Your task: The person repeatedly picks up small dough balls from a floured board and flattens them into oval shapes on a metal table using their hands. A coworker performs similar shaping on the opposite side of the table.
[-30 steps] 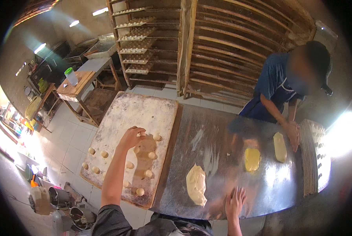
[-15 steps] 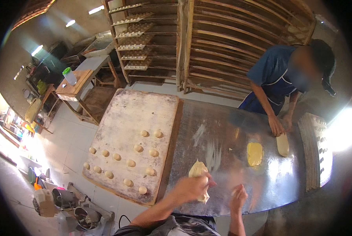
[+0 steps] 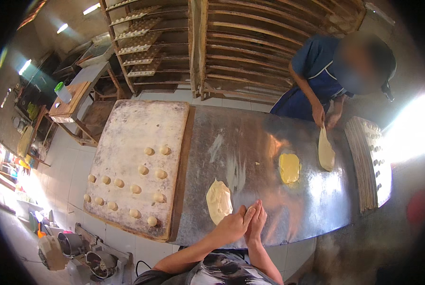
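In front of me, my left hand and my right hand meet over the near edge of the metal table, palms pressed together. Their fingers are closed against each other, and whatever lies between them is hidden. Just left of them a long pale piece of dough rests on the metal, its near end beside my left hand. Small dough balls sit in loose rows on the near half of a floured wooden board to the left.
Yellow fat lies on the metal table. Across it, a person's hand holds up a strip of dough. Stacked trays stand at the right end. Machine bowls are at lower left; a rack stands behind.
My left hand has left the dough piece and come together with my right hand. The co-worker's dough strip is now lifted at one end. The whole view has shifted.
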A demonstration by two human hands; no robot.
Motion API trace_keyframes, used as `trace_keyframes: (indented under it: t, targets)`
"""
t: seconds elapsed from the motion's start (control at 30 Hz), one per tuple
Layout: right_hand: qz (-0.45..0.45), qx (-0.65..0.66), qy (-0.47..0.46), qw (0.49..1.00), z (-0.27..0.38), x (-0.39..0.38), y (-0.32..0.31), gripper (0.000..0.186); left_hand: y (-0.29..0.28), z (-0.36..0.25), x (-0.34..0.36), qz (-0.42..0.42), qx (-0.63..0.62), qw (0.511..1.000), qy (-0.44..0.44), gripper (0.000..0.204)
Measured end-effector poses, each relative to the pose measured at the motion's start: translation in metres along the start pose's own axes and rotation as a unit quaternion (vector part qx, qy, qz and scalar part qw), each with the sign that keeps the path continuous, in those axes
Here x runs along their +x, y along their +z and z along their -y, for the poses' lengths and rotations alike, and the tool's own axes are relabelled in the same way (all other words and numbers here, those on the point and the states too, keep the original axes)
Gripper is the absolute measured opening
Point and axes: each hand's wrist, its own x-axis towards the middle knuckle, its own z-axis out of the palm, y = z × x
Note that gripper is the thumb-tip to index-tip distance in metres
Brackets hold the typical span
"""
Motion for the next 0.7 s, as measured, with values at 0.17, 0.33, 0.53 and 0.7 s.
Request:
trace_keyframes:
  t: [0.17, 0.33, 0.53, 0.7]
  targets:
    - [0.075, 0.133, 0.104, 0.983, 0.009, -0.008, -0.024, 0.046, 0.023, 0.022, 0.013, -0.003, -0.013, 0.997, 0.07, 0.039]
    - [0.222, -0.298, -0.11, 0.922, -0.008, -0.04, -0.085, 0.035, 0.009, 0.101, 0.038, -0.195, 0.197, 0.957, -0.084, 0.023]
    - [0.04, -0.558, -0.253, 0.79, -0.039, 0.047, -0.056, 0.057, -0.014, 0.079, 0.018, -0.183, 0.372, 0.909, -0.046, 0.023]
    - [0.274, -0.506, -0.303, 0.76, -0.076, 0.017, -0.062, 0.062, -0.001, 0.116, 0.004, -0.252, 0.289, 0.923, 0.013, 0.018]
